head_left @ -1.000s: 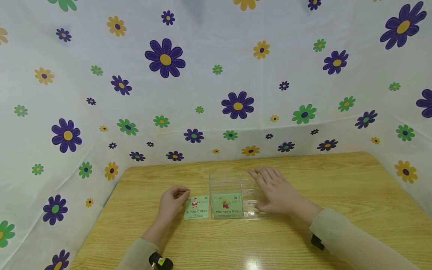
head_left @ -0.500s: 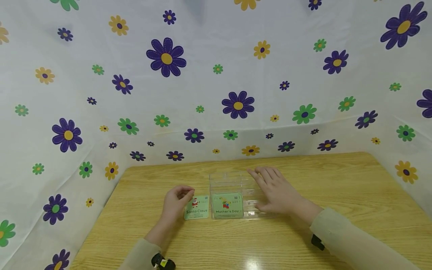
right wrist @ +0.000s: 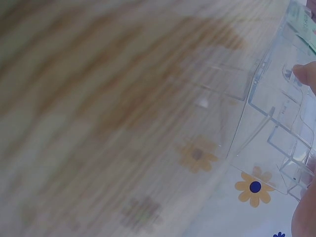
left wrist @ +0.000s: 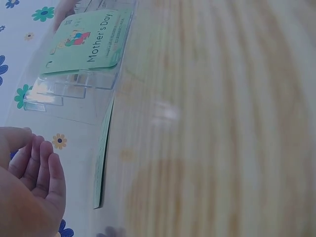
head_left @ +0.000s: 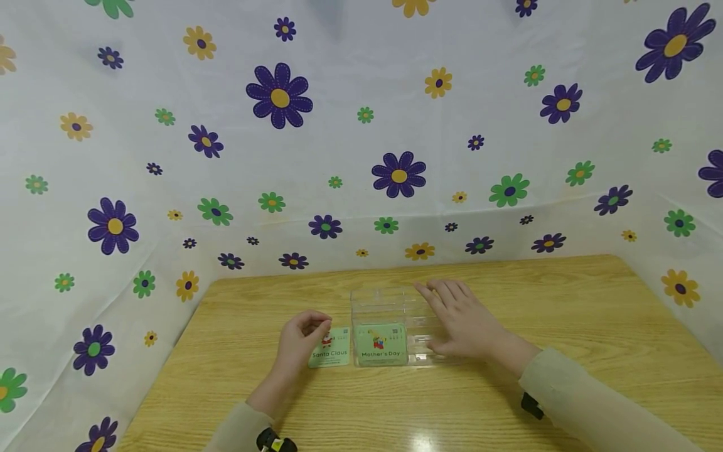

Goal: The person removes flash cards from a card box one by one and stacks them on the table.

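A green card [head_left: 330,356] reading Santa Claus lies on the table, topping a thin stack [left wrist: 103,158] seen edge-on in the left wrist view. Over its upper left part is my left hand [head_left: 302,339], fingers loosely bent and nothing showing between them. Right of that card sits a clear plastic box [head_left: 378,298] with several compartments. A green Mother's Day card [head_left: 381,342] lies in its front left compartment. My right hand [head_left: 465,323] holds the box at its right part, thumb [right wrist: 303,74] on a divider and fingers spread over the back, covering some compartments.
The wooden table [head_left: 361,414] spreads around the box on all sides. A white cloth [head_left: 339,150] with printed flowers hangs behind it and along both sides. Each forearm wears a black strap, such as the left strap [head_left: 273,441].
My left hand has slid slightly right, covering more of the Santa Claus card's picture. My right hand, the box and the cards stay in place.
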Action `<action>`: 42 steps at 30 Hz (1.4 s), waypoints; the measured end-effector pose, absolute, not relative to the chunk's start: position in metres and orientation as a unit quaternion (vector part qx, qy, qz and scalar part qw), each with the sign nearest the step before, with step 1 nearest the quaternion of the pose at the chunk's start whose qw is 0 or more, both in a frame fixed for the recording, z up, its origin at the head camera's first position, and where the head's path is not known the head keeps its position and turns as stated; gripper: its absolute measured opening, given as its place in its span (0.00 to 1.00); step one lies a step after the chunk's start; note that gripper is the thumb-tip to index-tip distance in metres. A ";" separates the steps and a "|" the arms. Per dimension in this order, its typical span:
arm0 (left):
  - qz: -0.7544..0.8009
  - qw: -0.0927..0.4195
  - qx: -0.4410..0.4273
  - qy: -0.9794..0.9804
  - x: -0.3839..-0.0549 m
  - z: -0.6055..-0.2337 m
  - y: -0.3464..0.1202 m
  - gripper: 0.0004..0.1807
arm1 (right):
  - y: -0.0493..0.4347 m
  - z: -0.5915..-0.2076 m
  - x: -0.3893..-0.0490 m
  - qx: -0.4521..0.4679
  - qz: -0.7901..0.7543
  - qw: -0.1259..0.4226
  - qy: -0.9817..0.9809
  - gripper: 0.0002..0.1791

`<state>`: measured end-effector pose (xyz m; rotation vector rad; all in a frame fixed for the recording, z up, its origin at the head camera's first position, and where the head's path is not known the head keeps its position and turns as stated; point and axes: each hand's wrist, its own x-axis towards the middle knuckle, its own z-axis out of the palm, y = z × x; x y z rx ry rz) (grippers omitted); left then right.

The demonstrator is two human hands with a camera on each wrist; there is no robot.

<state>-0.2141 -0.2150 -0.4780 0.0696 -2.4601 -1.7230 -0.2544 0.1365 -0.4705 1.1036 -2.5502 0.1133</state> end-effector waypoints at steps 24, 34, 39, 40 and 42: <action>-0.597 0.064 -0.032 -0.799 -0.212 -0.481 -0.204 0.05 | 0.136 -0.471 -0.256 0.390 0.041 0.182 -0.902 0.62; -0.606 0.047 -0.033 -0.794 -0.210 -0.477 -0.196 0.06 | 0.136 -0.470 -0.255 0.390 0.037 0.179 -0.903 0.62; -0.603 0.044 -0.041 -0.795 -0.209 -0.478 -0.194 0.06 | 0.137 -0.470 -0.255 0.389 0.039 0.175 -0.904 0.62; -0.602 0.044 -0.043 -0.796 -0.209 -0.479 -0.193 0.06 | 0.137 -0.470 -0.255 0.388 0.039 0.175 -0.904 0.62; -0.600 0.045 -0.047 -0.797 -0.210 -0.480 -0.193 0.06 | 0.137 -0.471 -0.255 0.388 0.038 0.176 -0.904 0.63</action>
